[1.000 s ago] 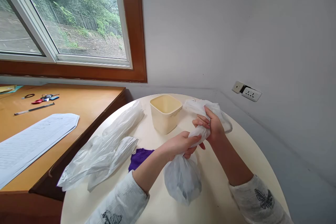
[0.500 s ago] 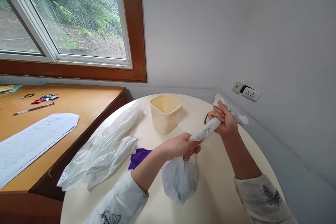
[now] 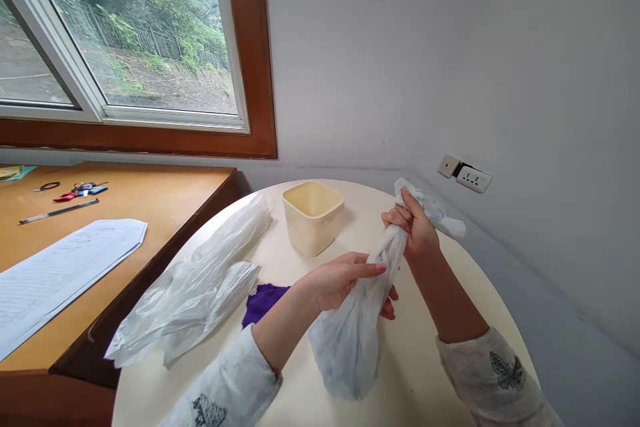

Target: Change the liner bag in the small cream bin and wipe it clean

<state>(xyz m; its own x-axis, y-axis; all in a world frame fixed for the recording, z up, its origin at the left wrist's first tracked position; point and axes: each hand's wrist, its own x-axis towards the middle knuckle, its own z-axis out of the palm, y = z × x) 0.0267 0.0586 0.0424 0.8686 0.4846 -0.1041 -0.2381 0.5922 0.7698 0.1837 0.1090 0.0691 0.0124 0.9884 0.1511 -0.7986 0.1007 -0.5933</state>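
A white plastic bag (image 3: 350,353) hangs with its rounded lower part over the table's near side; what is inside is hidden. My right hand (image 3: 419,227) is closed in a fist round its gathered upper end, and loose plastic sticks out above and to the right of the fist. Lower down, my left hand (image 3: 340,278) lies loosely round the bag, thumb side in front and other fingertips showing at the far side. Behind my left forearm lies a purple cloth (image 3: 263,302), partly covered by the arm.
A cream plastic container (image 3: 313,219) stands open at the back of the round table (image 3: 425,373). Another white plastic bag (image 3: 200,293) lies crumpled at left. The wooden desk (image 3: 165,187) beside it holds papers (image 3: 75,267), a pen (image 3: 59,211) and keys (image 3: 83,192).
The twisted neck of the bag has loosened and widened between my hands. My left hand's grip has slackened, its fingers spreading round the plastic. My right hand keeps its hold.
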